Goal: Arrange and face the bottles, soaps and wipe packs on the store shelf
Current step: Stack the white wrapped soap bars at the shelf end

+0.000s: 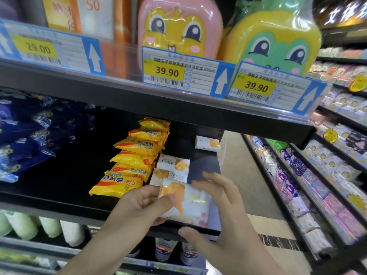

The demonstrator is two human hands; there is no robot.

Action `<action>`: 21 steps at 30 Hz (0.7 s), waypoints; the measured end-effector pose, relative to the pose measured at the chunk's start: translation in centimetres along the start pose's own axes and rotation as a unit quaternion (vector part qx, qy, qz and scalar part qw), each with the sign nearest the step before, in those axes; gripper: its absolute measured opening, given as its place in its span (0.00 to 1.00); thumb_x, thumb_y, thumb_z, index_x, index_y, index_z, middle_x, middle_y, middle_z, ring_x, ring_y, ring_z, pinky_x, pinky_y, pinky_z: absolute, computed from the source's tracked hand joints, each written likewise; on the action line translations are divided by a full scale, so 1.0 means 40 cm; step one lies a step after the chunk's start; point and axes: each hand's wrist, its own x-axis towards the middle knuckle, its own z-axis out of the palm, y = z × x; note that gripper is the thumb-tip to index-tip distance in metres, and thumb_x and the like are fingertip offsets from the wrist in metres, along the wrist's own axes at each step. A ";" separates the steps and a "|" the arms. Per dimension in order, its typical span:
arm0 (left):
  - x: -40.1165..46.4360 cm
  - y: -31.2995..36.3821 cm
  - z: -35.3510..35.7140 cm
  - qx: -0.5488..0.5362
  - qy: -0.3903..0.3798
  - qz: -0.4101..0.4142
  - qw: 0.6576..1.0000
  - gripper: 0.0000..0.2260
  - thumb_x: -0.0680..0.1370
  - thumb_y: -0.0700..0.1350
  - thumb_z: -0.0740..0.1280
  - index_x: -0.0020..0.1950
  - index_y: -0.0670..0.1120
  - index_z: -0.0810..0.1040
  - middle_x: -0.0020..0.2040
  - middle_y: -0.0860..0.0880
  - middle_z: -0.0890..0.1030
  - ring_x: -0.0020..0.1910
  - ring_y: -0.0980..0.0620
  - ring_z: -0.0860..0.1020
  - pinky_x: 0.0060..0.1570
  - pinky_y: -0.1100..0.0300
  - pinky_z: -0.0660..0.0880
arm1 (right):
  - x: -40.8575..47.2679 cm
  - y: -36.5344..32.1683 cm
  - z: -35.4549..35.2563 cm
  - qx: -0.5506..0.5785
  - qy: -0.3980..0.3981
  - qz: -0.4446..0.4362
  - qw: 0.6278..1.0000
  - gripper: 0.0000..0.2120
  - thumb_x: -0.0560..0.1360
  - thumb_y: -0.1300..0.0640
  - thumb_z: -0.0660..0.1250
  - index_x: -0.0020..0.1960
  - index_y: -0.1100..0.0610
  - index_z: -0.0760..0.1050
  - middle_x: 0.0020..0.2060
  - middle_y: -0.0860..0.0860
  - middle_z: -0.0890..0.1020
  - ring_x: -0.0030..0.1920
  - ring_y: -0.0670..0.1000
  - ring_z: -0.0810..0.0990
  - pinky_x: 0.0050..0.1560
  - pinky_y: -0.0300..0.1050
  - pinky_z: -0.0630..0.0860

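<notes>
On the middle shelf (59, 197), far left: blue wipe packs (29, 132) piled loosely, blurred, labels unreadable, stack cut off by the frame edge. Next over, yellow sulfur soaps (137, 155) run in a row front to back, overlapping like shingles; front one faces out, probably already faced.

Right of that, white MeLy soap boxes (172, 164) in a short column, one stray box (207, 143) well behind near the shelf end, so the row looks unfinished.

Left hand (139, 207) pinches the front MeLy soap pack (186, 203) at its left edge, thumb on top. Right hand (216, 197) has fingers laid straight along the pack's right edge, thumb low by the shelf lip; looks like it's steering, not gripping. Likely squaring the pack to the front edge.

Can't tell if the pack rests on the shelf or is lifted. Bottles (164, 251) below mostly hidden by the forearms.
</notes>
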 end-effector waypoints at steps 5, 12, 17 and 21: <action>0.008 -0.001 0.007 -0.036 0.021 -0.009 0.999 0.11 0.78 0.52 0.70 0.55 0.47 0.85 0.47 0.50 0.88 0.46 0.53 0.87 0.50 0.60 0.83 | 0.027 0.021 -0.006 -0.051 -0.046 -0.034 0.997 0.28 0.73 0.44 0.74 0.71 0.41 0.71 0.67 0.35 0.71 0.69 0.45 0.70 0.66 0.36 0.66; 0.027 -0.056 -0.020 0.146 0.051 0.097 0.983 0.11 0.83 0.57 0.61 0.60 0.60 0.82 0.52 0.62 0.85 0.52 0.64 0.81 0.56 0.61 0.77 | 0.155 0.100 -0.028 0.023 -0.060 0.077 0.995 0.23 0.75 0.49 0.75 0.64 0.33 0.70 0.61 0.31 0.75 0.65 0.35 0.72 0.60 0.29 0.67; 0.055 -0.114 -0.028 0.508 0.016 0.307 0.805 0.14 0.77 0.58 0.63 0.62 0.61 0.78 0.58 0.65 0.77 0.58 0.63 0.72 0.56 0.65 0.74 | 0.281 0.162 0.025 0.021 -0.085 0.073 0.993 0.20 0.77 0.50 0.74 0.66 0.45 0.72 0.60 0.36 0.75 0.57 0.42 0.77 0.57 0.36 0.73; 0.084 -0.157 -0.022 0.538 0.021 0.326 0.778 0.15 0.74 0.55 0.65 0.58 0.55 0.82 0.56 0.57 0.80 0.54 0.54 0.77 0.50 0.56 0.80 | 0.304 0.201 0.097 0.023 -0.108 0.082 0.990 0.20 0.75 0.47 0.74 0.63 0.42 0.70 0.60 0.40 0.76 0.60 0.48 0.76 0.59 0.52 0.78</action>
